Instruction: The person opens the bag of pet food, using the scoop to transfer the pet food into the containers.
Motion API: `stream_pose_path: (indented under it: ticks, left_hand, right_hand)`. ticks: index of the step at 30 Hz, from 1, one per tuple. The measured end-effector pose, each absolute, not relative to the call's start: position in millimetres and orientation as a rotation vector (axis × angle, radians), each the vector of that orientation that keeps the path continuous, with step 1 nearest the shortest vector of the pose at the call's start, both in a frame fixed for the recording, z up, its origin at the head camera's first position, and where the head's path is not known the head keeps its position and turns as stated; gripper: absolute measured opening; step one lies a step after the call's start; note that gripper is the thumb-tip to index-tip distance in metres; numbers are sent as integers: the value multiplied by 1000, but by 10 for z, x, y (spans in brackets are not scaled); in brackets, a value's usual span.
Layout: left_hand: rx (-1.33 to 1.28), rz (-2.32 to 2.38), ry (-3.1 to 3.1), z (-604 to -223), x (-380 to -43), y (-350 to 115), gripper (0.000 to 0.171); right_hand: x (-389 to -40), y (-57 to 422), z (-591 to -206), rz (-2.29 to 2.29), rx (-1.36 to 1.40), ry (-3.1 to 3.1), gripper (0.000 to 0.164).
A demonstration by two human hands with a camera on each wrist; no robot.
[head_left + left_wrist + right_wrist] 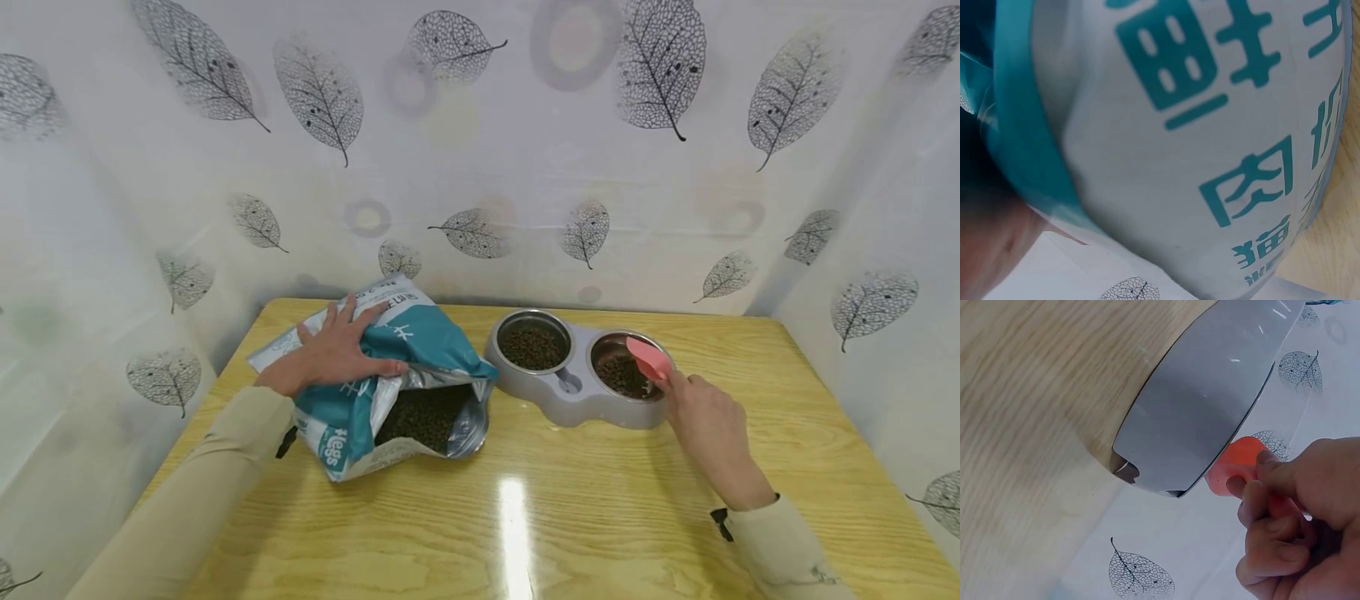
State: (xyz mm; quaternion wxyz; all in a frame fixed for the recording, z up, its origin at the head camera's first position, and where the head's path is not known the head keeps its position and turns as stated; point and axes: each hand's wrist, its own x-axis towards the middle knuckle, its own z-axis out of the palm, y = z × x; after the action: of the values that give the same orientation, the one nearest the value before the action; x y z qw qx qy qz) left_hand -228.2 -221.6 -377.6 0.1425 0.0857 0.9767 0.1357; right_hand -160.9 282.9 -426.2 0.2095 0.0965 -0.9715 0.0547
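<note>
My left hand (337, 350) lies on a teal and white pet food bag (427, 333), fingers spread over its upper side. The bag is on its side, its mouth facing me and brown kibble (423, 417) showing inside. In the left wrist view the printed bag (1147, 156) fills most of the picture. A pink scoop (649, 358) is gripped by the handle in my right hand (708, 425), its head tilted over the right metal bowl (651, 337). Kibble (618, 371) lies in that bowl. The right wrist view shows fingers curled round the scoop's handle (1282, 509).
A grey double feeder (555, 400) carries both bowls. The left metal bowl (534, 317) also has kibble in it. Everything stands on a wooden table (450, 533), with a leaf-patterned white curtain (495, 150) behind and at both sides.
</note>
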Motion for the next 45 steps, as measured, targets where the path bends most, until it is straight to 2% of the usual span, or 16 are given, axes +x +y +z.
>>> stream_pose_path:
  ticks: [7, 10, 19, 25, 37, 45]
  left_hand:
    - [243, 397, 2816, -3789, -2285, -2213, 113]
    - [244, 391, 2817, -3789, -2285, -2214, 113]
    - [246, 391, 2826, -3797, -2284, -2219, 113]
    - [243, 395, 2821, -3799, -2277, -2221, 113]
    - [241, 385, 2818, -3795, -2297, -2216, 114]
    - [237, 379, 2811, -3782, -2292, -2224, 114]
  right_hand:
    - [-1608, 2821, -4245, 274, 269, -2732, 21]
    - [-1601, 2791, -4214, 567, 291, -2803, 21]
    - [-1480, 2556, -4091, 1547, 222, -2939, 40]
    - [-1395, 2324, -4100, 1940, 330, -2906, 43]
    - [-1295, 1789, -4191, 2016, 670, -2968, 43]
    - [-1251, 1719, -4172, 2027, 688, -2942, 42]
